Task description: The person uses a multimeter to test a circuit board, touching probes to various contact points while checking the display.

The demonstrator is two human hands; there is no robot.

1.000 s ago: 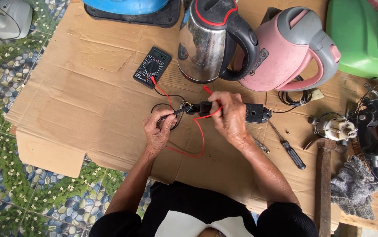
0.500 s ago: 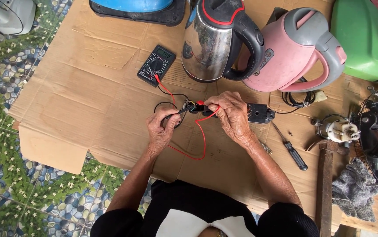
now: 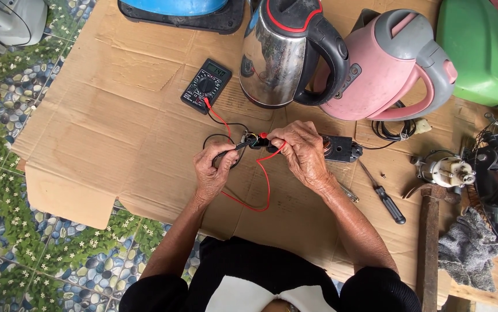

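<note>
- Two probes meet at the middle of the cardboard sheet (image 3: 116, 138): a black probe (image 3: 234, 148) and a red probe (image 3: 267, 140), tips facing each other over a small dark part (image 3: 251, 140).
- Left hand (image 3: 214, 170) lies knuckles up, its fingers pinched together on the black probe, whose long axis runs left to right and tilts up toward the part.
- Right hand (image 3: 302, 153) arches over the red probe, fingers clamped on it; it points left.
- Thin red lead (image 3: 260, 185) loops toward the body, then runs back up to the black multimeter (image 3: 205, 86), a flat rectangular box with a round dial.
- Beyond the hands stand a shiny steel kettle (image 3: 278, 58) with a black handle and a pink plastic kettle (image 3: 387, 63) with a grey lid.
- Right of the hands lie a black block (image 3: 341, 149), a black-handled screwdriver (image 3: 384, 199), a rusty hammer (image 3: 428, 231) and a grey rag (image 3: 468, 251).
</note>
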